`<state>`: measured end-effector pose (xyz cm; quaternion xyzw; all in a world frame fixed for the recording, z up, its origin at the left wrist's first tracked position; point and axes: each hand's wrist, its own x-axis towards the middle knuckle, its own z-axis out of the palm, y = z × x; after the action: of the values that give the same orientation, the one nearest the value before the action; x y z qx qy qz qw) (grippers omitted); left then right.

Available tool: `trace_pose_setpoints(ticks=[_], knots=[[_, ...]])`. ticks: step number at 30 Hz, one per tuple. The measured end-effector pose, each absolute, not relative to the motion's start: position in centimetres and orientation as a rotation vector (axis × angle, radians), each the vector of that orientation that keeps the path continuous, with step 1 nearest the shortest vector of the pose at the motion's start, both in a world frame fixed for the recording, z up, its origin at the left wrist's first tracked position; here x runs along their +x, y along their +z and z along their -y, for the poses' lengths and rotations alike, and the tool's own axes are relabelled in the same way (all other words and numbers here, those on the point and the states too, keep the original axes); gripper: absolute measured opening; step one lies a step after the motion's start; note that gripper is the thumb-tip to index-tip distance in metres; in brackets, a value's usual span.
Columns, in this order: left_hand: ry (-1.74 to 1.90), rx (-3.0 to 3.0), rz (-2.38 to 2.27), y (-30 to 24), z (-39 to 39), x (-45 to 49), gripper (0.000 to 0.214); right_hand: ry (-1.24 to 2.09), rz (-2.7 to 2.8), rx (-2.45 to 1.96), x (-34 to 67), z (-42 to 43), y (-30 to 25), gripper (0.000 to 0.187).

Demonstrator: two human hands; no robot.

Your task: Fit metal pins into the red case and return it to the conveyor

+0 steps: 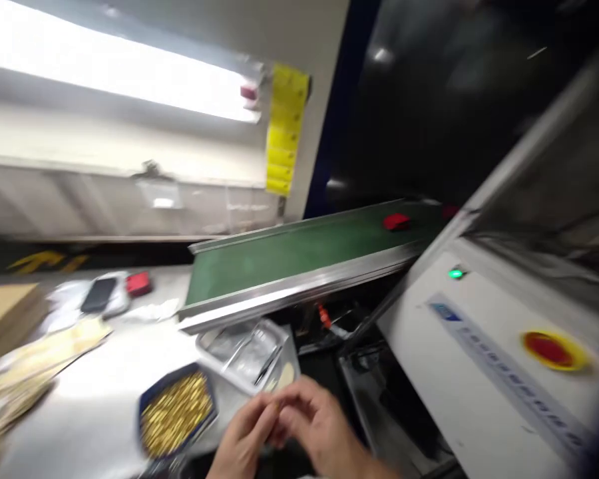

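My left hand [242,436] and my right hand [322,426] meet at the bottom middle of the view, fingers curled and pinched together at the fingertips. What they pinch is too small and blurred to name. Just left of them sits a blue tray [147,399] filled with small gold parts [174,412]. Behind the hands lies a shiny metal tray [207,342] with tweezers-like tools in it. A green conveyor belt [299,249] runs up to the right and carries a small red piece [395,221].
A white machine panel [479,372] with a green light [456,273] and a red button [554,349] fills the right. On the white table at left lie a phone [98,294], a red object [138,283], cardboard [4,316] and strips. A yellow tag [284,130] hangs above.
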<state>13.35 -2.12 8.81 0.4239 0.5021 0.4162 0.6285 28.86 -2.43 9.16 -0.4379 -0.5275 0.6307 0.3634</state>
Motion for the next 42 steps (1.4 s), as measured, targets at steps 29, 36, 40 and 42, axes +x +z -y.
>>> trace_pose_setpoints(ticks=[29,36,40,42], knots=[[1.313,1.169,-0.916,9.1,5.4,13.1,0.009,1.528,1.428,-1.185,30.5,3.8,12.1,0.024],[1.365,1.182,-1.057,9.1,5.8,13.5,0.022,1.579,1.412,-1.243,30.3,3.8,11.9,0.032],[1.383,1.459,-1.059,9.2,5.4,13.0,0.012,1.658,1.375,-1.219,30.0,3.7,11.8,0.032],[1.393,1.494,-1.04,9.3,5.2,12.7,0.012,1.743,1.317,-1.21,29.9,3.7,11.8,0.033]])
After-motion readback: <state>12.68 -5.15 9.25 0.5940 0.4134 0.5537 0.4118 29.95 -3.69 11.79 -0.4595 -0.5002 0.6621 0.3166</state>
